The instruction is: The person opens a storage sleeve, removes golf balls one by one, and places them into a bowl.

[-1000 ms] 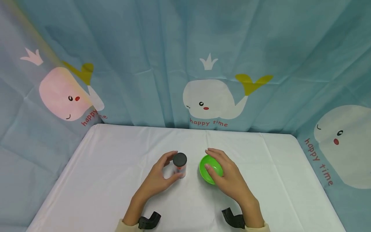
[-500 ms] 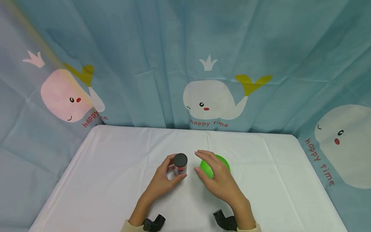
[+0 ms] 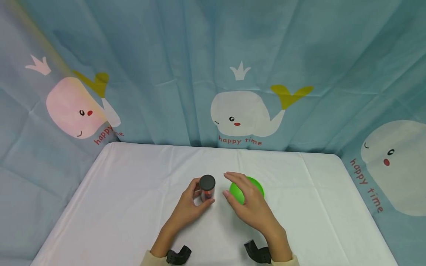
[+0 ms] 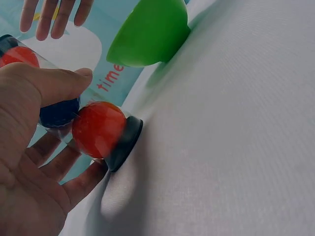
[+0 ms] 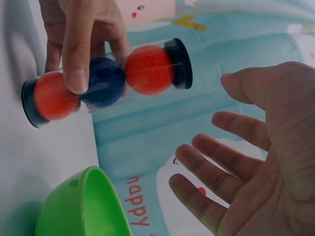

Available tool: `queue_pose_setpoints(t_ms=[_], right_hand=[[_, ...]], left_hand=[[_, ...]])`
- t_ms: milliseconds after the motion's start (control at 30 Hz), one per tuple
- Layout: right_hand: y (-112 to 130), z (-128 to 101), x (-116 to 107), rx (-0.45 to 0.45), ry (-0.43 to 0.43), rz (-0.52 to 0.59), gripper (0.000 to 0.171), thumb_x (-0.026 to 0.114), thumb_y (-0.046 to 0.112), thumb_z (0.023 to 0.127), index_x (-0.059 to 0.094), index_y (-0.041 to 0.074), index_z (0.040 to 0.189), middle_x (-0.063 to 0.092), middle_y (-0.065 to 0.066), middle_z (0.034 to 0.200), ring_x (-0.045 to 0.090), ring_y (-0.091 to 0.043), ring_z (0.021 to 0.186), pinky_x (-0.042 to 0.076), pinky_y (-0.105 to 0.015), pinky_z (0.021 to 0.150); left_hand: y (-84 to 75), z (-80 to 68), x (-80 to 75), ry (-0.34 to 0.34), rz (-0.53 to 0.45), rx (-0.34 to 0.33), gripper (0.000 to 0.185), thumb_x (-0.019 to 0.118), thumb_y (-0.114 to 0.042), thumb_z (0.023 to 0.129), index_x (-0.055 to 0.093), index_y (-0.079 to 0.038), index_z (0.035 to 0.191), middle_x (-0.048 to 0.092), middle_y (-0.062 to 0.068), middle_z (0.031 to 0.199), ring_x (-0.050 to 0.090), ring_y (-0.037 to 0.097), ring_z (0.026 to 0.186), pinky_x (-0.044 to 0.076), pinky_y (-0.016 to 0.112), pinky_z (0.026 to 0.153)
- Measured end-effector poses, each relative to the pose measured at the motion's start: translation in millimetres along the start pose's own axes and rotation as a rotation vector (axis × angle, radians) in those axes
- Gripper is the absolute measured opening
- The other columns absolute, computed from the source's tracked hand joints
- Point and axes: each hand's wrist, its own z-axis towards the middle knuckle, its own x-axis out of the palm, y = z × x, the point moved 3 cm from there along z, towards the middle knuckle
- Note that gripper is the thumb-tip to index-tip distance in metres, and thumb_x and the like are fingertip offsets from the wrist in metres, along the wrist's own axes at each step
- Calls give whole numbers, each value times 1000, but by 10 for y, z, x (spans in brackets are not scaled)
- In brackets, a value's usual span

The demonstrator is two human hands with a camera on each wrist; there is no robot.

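Left hand gripping an upright ball tube, right hand hovering spread over a green bowl.

Head view: left hand (image 3: 189, 207) is clamping its fingers and thumb around the clear tube (image 3: 207, 189) at frame centre, standing on the white surface (image 3: 133, 207); black cap (image 3: 207, 182) facing up, long axis vertical. Right hand (image 3: 249, 205) is hovering with fingers apart, holding nothing, partly covering the green bowl (image 3: 254, 186) just right of the tube. Left wrist view: thumb (image 4: 54, 83) is pressing the tube wall, a red ball (image 4: 98, 129) sitting at the bottom cap (image 4: 125, 145), which is touching the surface; bowl (image 4: 150, 32) at upper centre. Right wrist view: tube (image 5: 106, 81) is showing red, blue, red balls in a row; open palm (image 5: 256, 167) at right, bowl rim (image 5: 81, 206) lower left. Step looks like steadying the tube before opening; next move likely calls for the right hand pinching the top cap.
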Motion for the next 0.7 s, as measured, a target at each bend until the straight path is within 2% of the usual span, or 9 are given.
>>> queue_pose_setpoints(t_ms=[167,433,533,700], right_hand=[[-17,9,-4,7,0,-2,50,75,26,100,61,25,148,61,9,150,58,-15,142,50,-46,117],[-37,6,11,-7,-9,7,50,75,26,100,61,25,147,61,10,149,59,-14,141,51,-45,116],[-46,4,15,-4,-11,18,50,75,26,100,61,26,147,61,11,149,59,-13,141,50,-44,117],[-48,10,24,-9,-13,39,50,75,27,100,61,27,148,61,10,149,59,-11,141,50,-43,117]], left_hand=[[13,7,3,2,-17,4,66,88,-12,88,49,-18,141,68,1,129,68,11,120,60,39,105],[29,-4,2,-8,-30,3,63,87,-11,88,51,-21,139,69,-1,122,71,14,117,60,36,105],[22,-13,-9,-14,-6,12,64,88,-13,88,53,-25,140,69,-5,126,70,14,120,60,37,106],[-37,-13,-38,-33,95,63,64,91,-17,86,57,-30,139,68,-11,132,69,12,123,58,36,107]])
